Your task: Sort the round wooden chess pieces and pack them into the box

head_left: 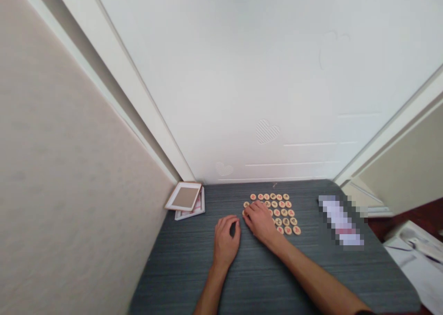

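Observation:
Round wooden xiangqi pieces with red or dark characters lie in rows on a dark, grained table. Over the left part of these rows, my right hand is bent palm down and hides several pieces. Its fingertips are on a piece at the left edge of the group. My left hand rests on the tabletop just left of the pieces, holding nothing visible. Its fingers curve loosely, with a gap between thumb and forefinger.
Two stacked square frames or flat boxes lie at the table's back left corner. A blurred-out flat object lies toward the right edge. Behind the table stands a white panel with heart patterns. White items are beyond the right edge.

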Tool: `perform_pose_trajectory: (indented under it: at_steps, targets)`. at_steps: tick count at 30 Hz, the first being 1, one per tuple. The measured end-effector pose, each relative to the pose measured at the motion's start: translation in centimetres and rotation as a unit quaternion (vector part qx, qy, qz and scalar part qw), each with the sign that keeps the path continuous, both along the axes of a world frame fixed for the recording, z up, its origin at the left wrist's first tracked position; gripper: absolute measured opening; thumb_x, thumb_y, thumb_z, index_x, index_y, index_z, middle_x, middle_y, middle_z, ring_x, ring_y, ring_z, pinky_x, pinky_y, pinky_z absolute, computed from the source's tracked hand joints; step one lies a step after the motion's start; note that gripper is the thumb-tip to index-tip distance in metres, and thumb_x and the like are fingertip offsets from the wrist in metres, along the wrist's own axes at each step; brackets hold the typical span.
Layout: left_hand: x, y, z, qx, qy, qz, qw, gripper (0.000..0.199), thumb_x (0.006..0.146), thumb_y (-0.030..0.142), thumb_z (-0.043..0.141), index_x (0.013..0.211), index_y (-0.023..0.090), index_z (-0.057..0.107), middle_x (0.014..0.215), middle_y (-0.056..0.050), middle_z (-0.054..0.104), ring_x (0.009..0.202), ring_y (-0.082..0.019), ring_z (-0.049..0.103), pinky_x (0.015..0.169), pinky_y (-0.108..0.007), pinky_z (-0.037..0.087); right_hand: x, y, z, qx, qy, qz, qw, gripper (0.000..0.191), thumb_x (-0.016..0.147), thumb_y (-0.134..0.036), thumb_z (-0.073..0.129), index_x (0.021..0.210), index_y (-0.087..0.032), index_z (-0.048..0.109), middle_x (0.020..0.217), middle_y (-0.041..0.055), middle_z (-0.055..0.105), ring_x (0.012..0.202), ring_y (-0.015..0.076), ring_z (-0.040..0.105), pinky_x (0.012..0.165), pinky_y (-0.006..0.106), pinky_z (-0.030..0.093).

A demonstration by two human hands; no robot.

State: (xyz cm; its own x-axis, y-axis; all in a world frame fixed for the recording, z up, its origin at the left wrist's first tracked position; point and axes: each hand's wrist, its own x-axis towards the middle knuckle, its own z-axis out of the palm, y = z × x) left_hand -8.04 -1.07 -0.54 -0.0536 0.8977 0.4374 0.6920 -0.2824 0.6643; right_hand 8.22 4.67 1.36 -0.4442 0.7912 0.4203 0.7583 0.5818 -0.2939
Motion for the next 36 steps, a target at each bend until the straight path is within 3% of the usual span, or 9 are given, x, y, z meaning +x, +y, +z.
perform_pose_trajectory:
  at_steps: [3, 6, 9, 13, 16, 20, 26, 31, 36]
  targets:
    - [-0.1, 0.2, -0.2, -0.004, -0.012, 0.002, 1.000, 0.014, 0.096, 0.027, 0.056, 0.101, 0.025, 0.069, 0.108, -0.007, 0.072, 0.106, -0.026, 0.065, 0.097, -0.048, 0.052, 1.9, 0.8, 0.2, -0.011, 0.019, -0.017, 1.000, 0.011, 0.097, -0.028, 0.059, 0.091, -0.023, 0.067, 0.098, 0.0084, 0.069, 0.100, 0.0272, 0.057, 0.092, 0.042, 0.042]
    - [-0.4, 1.7, 0.4, -0.009, -0.030, -0.006, 1.000, 0.015, 0.097, 0.028, 0.055, 0.101, 0.025, 0.069, 0.108, -0.007, 0.072, 0.106, -0.024, 0.066, 0.096, -0.045, 0.053, 6.9, 2.9, 0.6, -0.031, 0.046, -0.083, 0.995, 0.015, 0.098, -0.027, 0.055, 0.099, -0.022, 0.070, 0.103, 0.0099, 0.071, 0.100, 0.0272, 0.059, 0.093, 0.042, 0.044]
    - [-0.5, 4.9, 1.7, -0.024, -0.015, -0.056, 0.998, 0.016, 0.097, 0.029, 0.055, 0.102, 0.025, 0.069, 0.108, -0.006, 0.072, 0.106, -0.023, 0.066, 0.097, -0.042, 0.053, 13.0, 5.1, 1.2, -0.038, 0.047, -0.103, 0.993, 0.022, 0.096, -0.021, 0.051, 0.105, -0.020, 0.071, 0.106, 0.0124, 0.072, 0.101, 0.0278, 0.062, 0.093, 0.044, 0.046]
    - [0.5, 10.1, 3.5, -0.065, 0.064, -0.117, 0.989, 0.016, 0.095, 0.028, 0.058, 0.105, 0.025, 0.070, 0.110, -0.005, 0.073, 0.105, -0.022, 0.065, 0.097, -0.040, 0.051, 18.1, 6.5, 1.4, -0.070, 0.032, -0.038, 0.996, 0.030, 0.092, -0.013, 0.050, 0.104, -0.024, 0.075, 0.107, 0.0058, 0.076, 0.102, 0.0229, 0.068, 0.094, 0.039, 0.051]
    - [1.6, 13.0, 3.6, -0.082, 0.088, -0.153, 0.981, 0.014, 0.089, 0.032, 0.066, 0.100, 0.026, 0.073, 0.101, -0.004, 0.074, 0.096, -0.022, 0.067, 0.088, -0.036, 0.054, 19.0, 6.6, 0.8, -0.084, 0.025, 0.002, 0.996, 0.034, 0.091, -0.012, 0.050, 0.104, -0.028, 0.077, 0.113, 0.0030, 0.076, 0.106, 0.0210, 0.069, 0.095, 0.038, 0.052]
    - [2.4, 14.8, 3.0, -0.104, 0.116, -0.171, 0.973, 0.013, 0.084, 0.032, 0.072, 0.094, 0.026, 0.076, 0.099, -0.004, 0.074, 0.090, -0.022, 0.069, 0.083, -0.034, 0.054, 19.2, 6.4, -0.5, -0.086, 0.029, 0.001, 0.996, 0.029, 0.092, -0.017, 0.054, 0.108, -0.027, 0.077, 0.114, 0.0051, 0.076, 0.107, 0.0229, 0.070, 0.096, 0.041, 0.054]
    - [2.3, 15.5, 2.6, -0.117, 0.139, -0.175, 0.968, 0.014, 0.083, 0.030, 0.072, 0.096, 0.026, 0.077, 0.097, -0.004, 0.073, 0.089, -0.021, 0.069, 0.081, -0.033, 0.054, 20.6, 5.2, -1.8, -0.073, 0.040, -0.056, 0.995, 0.023, 0.094, -0.026, 0.054, 0.106, -0.024, 0.073, 0.108, 0.0083, 0.076, 0.105, 0.0250, 0.068, 0.095, 0.043, 0.054]
    - [2.5, 15.6, 2.9, -0.113, 0.151, -0.177, 0.966, 0.012, 0.087, 0.031, 0.068, 0.094, 0.026, 0.076, 0.095, -0.004, 0.073, 0.090, -0.021, 0.068, 0.083, -0.033, 0.053, 20.9, 4.2, -1.5, -0.068, 0.036, -0.096, 0.992, 0.021, 0.094, -0.026, 0.052, 0.102, -0.024, 0.072, 0.098, 0.0065, 0.075, 0.095, 0.0247, 0.068, 0.088, 0.041, 0.053]
    - [2.5, 15.2, 3.2, -0.103, 0.161, -0.180, 0.965, 0.015, 0.089, 0.032, 0.065, 0.098, 0.026, 0.076, 0.098, -0.005, 0.073, 0.091, -0.021, 0.066, 0.085, -0.034, 0.052, 19.5, 4.0, -1.0, -0.064, 0.033, -0.086, 0.994, 0.022, 0.091, -0.021, 0.055, 0.103, -0.025, 0.072, 0.104, 0.0063, 0.074, 0.102, 0.0255, 0.065, 0.095, 0.042, 0.050]
